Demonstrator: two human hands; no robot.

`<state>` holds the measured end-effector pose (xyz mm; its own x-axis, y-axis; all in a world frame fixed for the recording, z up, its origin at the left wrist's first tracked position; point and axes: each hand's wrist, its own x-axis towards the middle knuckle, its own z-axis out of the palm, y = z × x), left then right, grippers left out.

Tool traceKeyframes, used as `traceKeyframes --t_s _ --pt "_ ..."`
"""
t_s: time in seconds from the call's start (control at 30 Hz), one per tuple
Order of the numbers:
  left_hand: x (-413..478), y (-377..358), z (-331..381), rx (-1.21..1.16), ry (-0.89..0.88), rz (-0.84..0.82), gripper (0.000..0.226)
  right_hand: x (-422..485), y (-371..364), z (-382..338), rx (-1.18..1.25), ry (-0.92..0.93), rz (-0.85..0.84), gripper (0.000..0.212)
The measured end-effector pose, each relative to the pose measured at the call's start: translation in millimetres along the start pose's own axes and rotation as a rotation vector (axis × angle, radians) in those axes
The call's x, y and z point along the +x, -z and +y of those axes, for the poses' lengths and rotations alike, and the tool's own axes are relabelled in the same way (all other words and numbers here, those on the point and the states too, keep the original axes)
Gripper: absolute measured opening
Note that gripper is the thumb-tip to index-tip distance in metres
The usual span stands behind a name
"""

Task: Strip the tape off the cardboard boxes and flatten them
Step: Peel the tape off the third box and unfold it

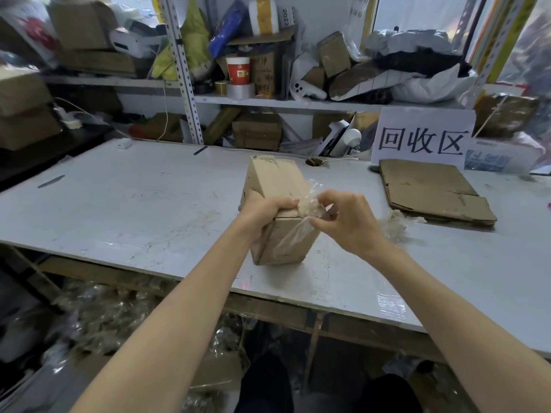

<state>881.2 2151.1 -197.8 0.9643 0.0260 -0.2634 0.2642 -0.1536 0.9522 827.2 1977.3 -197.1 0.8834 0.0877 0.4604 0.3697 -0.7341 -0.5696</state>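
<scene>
In the head view, the cardboard box [274, 177] stands on the table [134, 198], toward its near edge. My left hand [262, 208] grips its top, fingers curled over the edge. My right hand [348, 222] pinches the clear tape [310, 193] where it is raised off the top. I judge this mid-peel. Next comes a steady pull down the near face while the left hand braces. Flattened cardboard [432, 189] lies to the right.

Brown cardboard box [277, 186], clear glossy tape [310, 198], scuffed grey-white table [119, 204], white sign [422, 135] with black characters.
</scene>
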Motion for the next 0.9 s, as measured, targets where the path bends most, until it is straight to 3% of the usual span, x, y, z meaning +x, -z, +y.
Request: traceKeyframes --t_s 0.1,0.17,0.37,0.43,0.5,0.63,0.77,0.83,0.9 --pt "7.8 16.1 -5.0 -0.051 -0.052 0.000 0.069 2.3 20.5 16.2 0.314 -0.147 -0.117 0.014" --pt "8.1 22.4 -6.6 -0.043 -0.086 -0.018 0.076 -0.7 29.3 27.0 0.474 -0.233 -0.141 0.019" --pt "6.2 14.5 -4.6 0.012 -0.092 -0.042 0.079 1.5 31.3 39.2 0.571 -0.472 0.241 0.050" --pt "9.6 17.2 -6.7 -0.020 -0.089 -0.015 0.077 0.2 36.0 48.4 0.594 -0.595 0.371 0.046" --pt "9.9 21.1 -7.2 -0.027 -0.084 -0.022 0.075 -4.7 35.9 55.8 0.465 -0.622 0.461 0.034" --pt "8.5 15.1 -7.9 -0.018 -0.093 -0.069 0.067 -7.8 38.0 65.0 0.219 -0.519 0.622 0.024" --pt "9.9 9.7 -6.1 0.001 -0.093 -0.065 0.064 4.2 58.0 78.5 -0.104 -0.268 0.771 0.020" --pt "12.3 8.4 -6.4 0.019 -0.084 -0.062 0.066 4.6 58.3 83.7 -0.306 -0.112 0.722 0.018" --pt "13.5 7.7 -7.8 0.040 -0.091 -0.061 0.067 -2.1 48.3 91.4 -0.469 0.008 0.502 0.021"
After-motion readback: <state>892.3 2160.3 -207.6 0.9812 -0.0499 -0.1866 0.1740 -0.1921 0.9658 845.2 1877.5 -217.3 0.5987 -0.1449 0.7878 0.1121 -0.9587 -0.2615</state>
